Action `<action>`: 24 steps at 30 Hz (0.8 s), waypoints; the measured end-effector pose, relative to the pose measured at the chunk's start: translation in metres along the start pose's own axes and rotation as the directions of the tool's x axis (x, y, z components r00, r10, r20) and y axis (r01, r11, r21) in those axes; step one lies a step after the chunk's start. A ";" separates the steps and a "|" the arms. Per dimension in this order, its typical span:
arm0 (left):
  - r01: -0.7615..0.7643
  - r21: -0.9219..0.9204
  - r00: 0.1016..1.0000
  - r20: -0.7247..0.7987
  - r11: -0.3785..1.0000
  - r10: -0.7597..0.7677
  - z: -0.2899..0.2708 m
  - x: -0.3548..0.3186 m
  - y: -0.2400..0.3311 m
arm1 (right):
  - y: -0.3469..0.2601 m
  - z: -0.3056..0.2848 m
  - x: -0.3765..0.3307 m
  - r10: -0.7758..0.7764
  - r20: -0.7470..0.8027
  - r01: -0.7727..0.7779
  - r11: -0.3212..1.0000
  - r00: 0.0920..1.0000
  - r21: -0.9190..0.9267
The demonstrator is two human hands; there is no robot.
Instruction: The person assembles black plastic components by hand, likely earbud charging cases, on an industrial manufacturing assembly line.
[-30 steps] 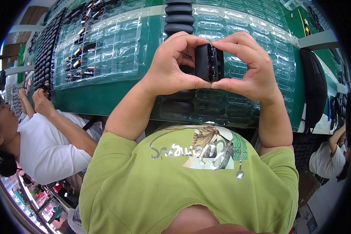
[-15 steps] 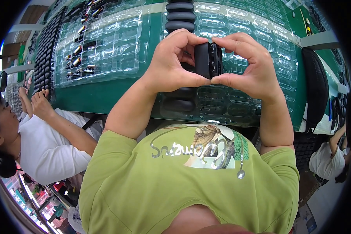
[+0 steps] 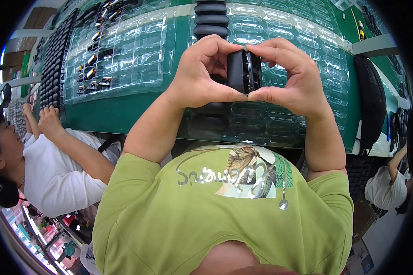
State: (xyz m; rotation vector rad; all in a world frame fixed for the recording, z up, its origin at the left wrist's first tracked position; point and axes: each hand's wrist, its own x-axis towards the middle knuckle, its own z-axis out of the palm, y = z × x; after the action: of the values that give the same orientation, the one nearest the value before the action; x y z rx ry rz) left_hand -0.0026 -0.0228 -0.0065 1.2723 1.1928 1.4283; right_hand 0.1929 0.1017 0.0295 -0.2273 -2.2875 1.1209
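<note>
Above the bench edge, my left hand and my right hand hold a black plastic case between them. Its smooth shell faces left and is gripped by my left thumb and fingers. On the right side, thin black layers with gaps and shiny edges show, and my right fingertips and thumb press at the top and bottom there. Both hands are curved, with fingertips nearly meeting over the case. What lies inside it cannot be made out. Behind my hands, a column of black oval pieces sits in a clear tray.
Clear blister trays with oval pockets cover the green bench. Another tray at left holds small electronic parts. A black rack of pieces stands further left. A black pouch lies right. A white-shirted person works at left, another at right.
The case has turned slightly and shifted a little to the left in my hands, so more of the smooth shell shows. At left, the co-worker's hand has moved slightly.
</note>
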 end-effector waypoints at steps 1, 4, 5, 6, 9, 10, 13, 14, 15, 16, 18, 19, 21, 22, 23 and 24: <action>0.008 -0.050 1.000 -0.005 0.999 -0.009 0.001 0.000 0.000 | -0.001 0.000 0.000 0.000 0.001 0.000 1.000 1.000 0.000; -0.027 0.069 0.999 0.022 0.997 0.025 -0.005 0.000 -0.004 | -0.001 0.000 0.000 0.016 0.005 -0.016 1.000 1.000 -0.001; -0.026 0.068 0.999 0.021 0.997 0.025 -0.005 0.000 -0.004 | -0.001 -0.001 0.000 -0.014 0.012 0.014 0.998 1.000 -0.056; -0.043 0.088 0.999 0.022 0.995 0.041 -0.004 0.000 -0.003 | -0.001 -0.001 0.001 -0.042 0.020 0.044 0.993 0.999 -0.112; -0.018 0.117 0.998 0.059 0.993 0.011 -0.006 0.001 0.002 | -0.001 -0.002 0.000 -0.066 0.015 0.068 0.987 0.998 -0.144; 0.022 0.128 0.995 0.096 0.991 -0.035 -0.007 0.000 0.003 | -0.001 -0.002 0.000 -0.066 0.014 0.068 0.987 0.998 -0.144; -0.007 0.078 0.999 0.037 0.997 0.004 -0.005 0.000 -0.002 | -0.008 -0.002 0.000 -0.012 0.031 0.015 0.996 0.999 -0.089; -0.007 0.079 0.999 0.036 0.997 0.004 -0.004 0.001 -0.002 | -0.013 0.001 -0.001 0.048 0.025 -0.046 0.995 0.999 -0.089; -0.024 0.114 0.999 0.032 0.993 0.021 -0.003 0.001 -0.001 | -0.017 0.002 -0.002 0.108 0.020 -0.106 0.990 0.994 -0.089; -0.041 0.149 0.999 0.029 0.988 0.038 -0.002 0.001 -0.001 | -0.017 0.002 -0.003 0.108 0.021 -0.106 0.990 0.994 -0.088; -0.065 0.203 0.998 0.037 0.977 0.058 -0.001 0.003 -0.001 | -0.019 0.000 -0.003 0.152 0.042 -0.147 0.984 0.987 -0.102; -0.090 0.256 0.996 0.046 0.962 0.081 -0.001 0.003 -0.001 | -0.018 0.000 -0.004 0.153 0.042 -0.148 0.984 0.987 -0.101; -0.091 0.253 0.996 0.043 0.963 0.083 0.000 0.002 -0.001 | -0.016 0.001 -0.005 0.210 0.046 -0.211 0.977 0.977 0.015; -0.093 0.250 0.996 0.037 0.964 0.087 0.000 0.002 -0.002 | -0.015 0.001 -0.005 0.211 0.045 -0.212 0.977 0.976 0.015; -0.093 0.251 0.996 0.038 0.964 0.087 0.000 0.002 -0.003 | -0.015 0.001 -0.005 0.205 0.054 -0.206 0.978 0.977 0.014; -0.106 0.229 0.994 0.028 0.968 0.103 0.000 0.001 -0.004 | -0.014 0.000 -0.004 0.199 0.063 -0.200 0.980 0.978 0.013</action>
State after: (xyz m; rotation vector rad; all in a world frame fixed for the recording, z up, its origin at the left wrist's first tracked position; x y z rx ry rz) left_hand -0.0029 -0.0210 -0.0102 1.5224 1.3274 1.3816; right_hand 0.1975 0.0912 0.0385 -0.4288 -2.3476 1.2648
